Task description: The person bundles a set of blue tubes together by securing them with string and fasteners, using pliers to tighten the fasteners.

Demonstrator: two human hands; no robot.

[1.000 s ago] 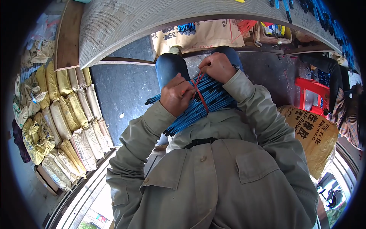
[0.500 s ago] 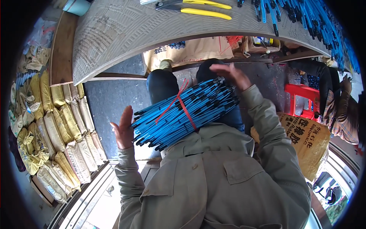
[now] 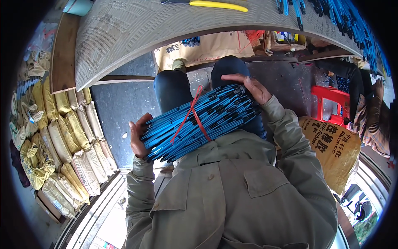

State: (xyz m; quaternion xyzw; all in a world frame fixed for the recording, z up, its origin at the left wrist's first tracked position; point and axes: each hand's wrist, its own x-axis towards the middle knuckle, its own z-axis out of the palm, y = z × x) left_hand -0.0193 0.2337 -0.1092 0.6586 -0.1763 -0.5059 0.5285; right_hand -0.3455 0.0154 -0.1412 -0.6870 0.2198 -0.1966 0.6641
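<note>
Across my lap lies a bundle of thin blue sticks with black tips point(image 3: 207, 120), tied round the middle with a red string point(image 3: 192, 108). The bundle tilts up toward its right end. My left hand point(image 3: 138, 137) rests its palm and fingers against the left end, fingers stretched and not wrapped round it. At the right end, my right hand point(image 3: 256, 89) lies against the black tips with its fingers extended over the top corner. Both hands look open, and the undersides of the palms are hidden.
Ahead stands a textured table point(image 3: 137, 33) with yellow-handled pliers point(image 3: 219, 5) and more blue sticks point(image 3: 336, 16). Yellowish packed sacks point(image 3: 68, 137) are stacked at left. On the right are a red stool point(image 3: 329, 99), a large brown paper sack point(image 3: 331, 147) and another person's arm point(image 3: 375, 99).
Both hands have moved inward, from apart or barely touching to resting against the bundle's ends. The table and pliers have shifted up in the view.
</note>
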